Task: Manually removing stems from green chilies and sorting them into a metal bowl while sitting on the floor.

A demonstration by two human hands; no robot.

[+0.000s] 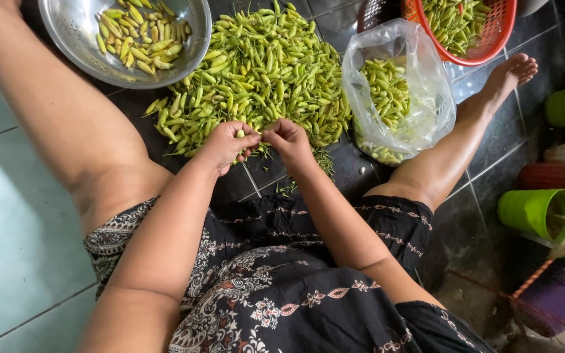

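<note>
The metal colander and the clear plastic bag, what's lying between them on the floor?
In the head view, a loose pile of green chillies lies between colander and bag.

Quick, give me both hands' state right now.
Left hand: closed, fingers pinching a small green chili.
Right hand: fingers closed at that chili's tip; whether they hold it cannot be told.

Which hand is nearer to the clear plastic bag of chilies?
Right. The right hand sits at the pile's near edge, just left of the clear plastic bag. The left hand is farther left, beyond the right hand.
</note>
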